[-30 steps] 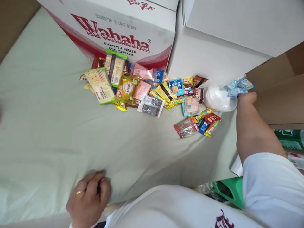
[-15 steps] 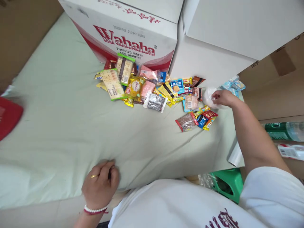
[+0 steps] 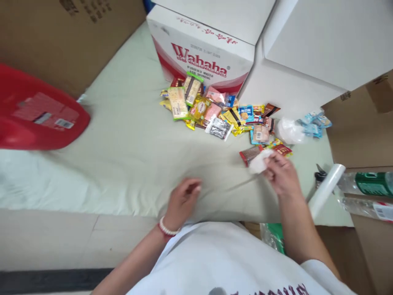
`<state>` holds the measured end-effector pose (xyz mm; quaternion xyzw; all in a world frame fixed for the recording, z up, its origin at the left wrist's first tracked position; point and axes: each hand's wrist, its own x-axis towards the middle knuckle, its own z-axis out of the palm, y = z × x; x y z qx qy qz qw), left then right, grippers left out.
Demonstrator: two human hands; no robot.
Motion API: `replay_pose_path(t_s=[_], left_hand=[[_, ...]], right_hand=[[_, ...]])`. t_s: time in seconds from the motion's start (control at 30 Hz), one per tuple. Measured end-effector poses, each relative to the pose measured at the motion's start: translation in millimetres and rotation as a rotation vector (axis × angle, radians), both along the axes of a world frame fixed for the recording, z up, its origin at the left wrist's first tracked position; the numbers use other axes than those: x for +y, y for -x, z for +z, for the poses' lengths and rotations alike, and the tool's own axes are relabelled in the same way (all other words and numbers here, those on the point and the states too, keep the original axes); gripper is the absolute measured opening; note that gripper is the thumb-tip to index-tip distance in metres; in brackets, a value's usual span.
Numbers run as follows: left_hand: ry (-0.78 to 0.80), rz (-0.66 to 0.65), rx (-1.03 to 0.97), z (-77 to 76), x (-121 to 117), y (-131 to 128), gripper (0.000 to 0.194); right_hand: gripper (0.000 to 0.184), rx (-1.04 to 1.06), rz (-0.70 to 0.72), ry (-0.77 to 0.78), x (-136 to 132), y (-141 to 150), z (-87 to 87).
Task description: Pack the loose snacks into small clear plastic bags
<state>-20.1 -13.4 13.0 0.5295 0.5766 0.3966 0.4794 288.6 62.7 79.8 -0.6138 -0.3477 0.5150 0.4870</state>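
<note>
My right hand (image 3: 281,172) pinches a small crumpled white plastic bag (image 3: 259,162) between thumb and fingers, held over the near end of the snack packets. The bag partly covers a red-edged brown packet (image 3: 248,155). Behind my right hand lies a heap of thin white translucent plastic (image 3: 290,130). Near the front edge of the cloth-covered surface, my left hand (image 3: 184,200) is loosely curled, with a gap between thumb and fingers and nothing in it. A mixed pile of wrapped snacks (image 3: 201,107) stretches in front of the Wahaha carton.
The Wahaha carton (image 3: 204,57) and white boxes (image 3: 294,78) stand behind the snacks. Light blue packets (image 3: 316,121) lie far right. A clear plastic roll (image 3: 327,190) and bottles (image 3: 371,183) are at the right. A red container (image 3: 39,110) is at the left.
My right hand has come back from the plastic heap towards me, now with a white bag in it. My left hand has moved right and loosened from a fist. The view has shifted left.
</note>
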Motion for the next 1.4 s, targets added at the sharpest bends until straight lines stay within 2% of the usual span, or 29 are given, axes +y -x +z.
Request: replay_pose_path(t_s=[0.1, 0.2, 0.3, 0.4, 0.43, 0.5, 0.57, 0.6, 0.7, 0.8, 0.9, 1.0, 1.07, 1.1, 1.17, 1.27, 1.3, 1.4], left_hand=[[0.156, -0.153, -0.381, -2.0, 19, -36, 0.054], [0.253, -0.13, -0.492, -9.9, 32, -48, 0.042], [0.308, -0.079, -0.5, -9.6, 36, -45, 0.041], [0.33, -0.073, -0.508, -3.2, 34, -42, 0.042], [0.329, -0.079, -0.507, -1.4, 33, -42, 0.043], [0.31, -0.093, -0.506, 0.4, 30, -42, 0.045], [0.287, -0.089, -0.504, -0.8, 27, -40, 0.047], [0.279, -0.073, -0.505, -2.4, 26, -38, 0.048], [0.296, 0.005, -0.524, -8.7, 21, -27, 0.05], [0.354, 0.042, -0.566, -12.6, 16, -16, 0.052], [0.384, 0.025, -0.633, -10.1, 13, -8, 0.051], [0.325, 0.013, -0.662, -2.1, 12, -4, 0.048], [0.233, -0.005, -0.58, 4.2, 12, -5, 0.044], [0.181, -0.02, -0.527, 7.2, 11, -6, 0.042], [0.097, -0.075, -0.45, 12.1, 9, -11, 0.038], [0.041, -0.13, -0.415, 15.1, 4, -17, 0.036], [0.043, -0.12, -0.408, 14.6, 3, -17, 0.036], [0.076, -0.049, -0.364, 9.9, 6, -5, 0.035]], right_hand=[[0.041, 0.215, 0.125, 0.192, -35, 66, -30.6], [0.043, 0.313, 0.177, 0.254, -48, 91, -49.9], [0.042, 0.161, 0.206, 0.181, -50, 87, -54.2], [0.05, -0.218, 0.203, -0.109, -50, 79, -48.5], [0.05, -0.317, 0.252, -0.196, -49, 78, -46.4], [0.036, -0.392, 0.405, -0.276, -48, 78, -44.7], [0.018, -0.304, 0.426, -0.244, -44, 79, -47.0], [0.018, -0.215, 0.352, -0.203, -42, 79, -49.4], [0.03, 0.091, 0.041, -0.043, -37, 76, -57.1], [0.04, 0.253, -0.059, 0.077, -36, 73, -60.7], [0.042, 0.226, 0.005, 0.12, -38, 73, -60.8], [0.038, -0.062, 0.039, -0.005, -41, 71, -58.0], [0.036, -0.261, 0.004, -0.09, -43, 71, -54.0], [0.035, -0.281, 0.02, -0.089, -45, 72, -51.4], [0.037, -0.161, 0.159, -0.013, -50, 77, -46.2], [0.052, 0.036, 0.375, 0.099, -55, 87, -42.1], [0.054, 0.058, 0.389, 0.115, -56, 88, -42.1], [0.043, 0.098, 0.339, 0.129, -57, 81, -44.7]])
